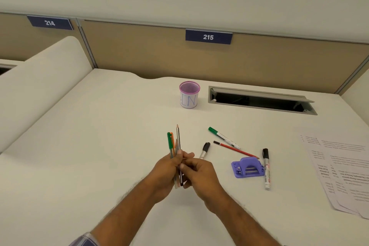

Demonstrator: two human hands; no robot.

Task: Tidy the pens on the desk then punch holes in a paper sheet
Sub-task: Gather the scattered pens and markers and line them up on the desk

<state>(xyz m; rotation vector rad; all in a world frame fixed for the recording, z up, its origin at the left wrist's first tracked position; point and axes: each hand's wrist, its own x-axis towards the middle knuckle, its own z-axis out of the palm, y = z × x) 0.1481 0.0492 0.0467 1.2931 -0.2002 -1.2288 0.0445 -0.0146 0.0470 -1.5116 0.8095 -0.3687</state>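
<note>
Green and orange pens plus pencils are bunched upright as one bundle (175, 146), clamped by the left hand (166, 168); right hand (196, 171) fingers are pinched on the bundle's lower shafts, likely to square the ends. Pink mesh cup (189, 94) stands well behind on the desk (99, 146), presumably the drop target. Green marker (223, 138), red pencil (235, 149), two black markers (204, 150) (266, 168) remain uncollected. Purple hole punch (247, 167) and paper sheets (339, 170) lie untouched at right.

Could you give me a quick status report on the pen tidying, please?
Both hands, left and right, grip a pen bundle. Pen cup empty. Four pens left on desk.
</note>
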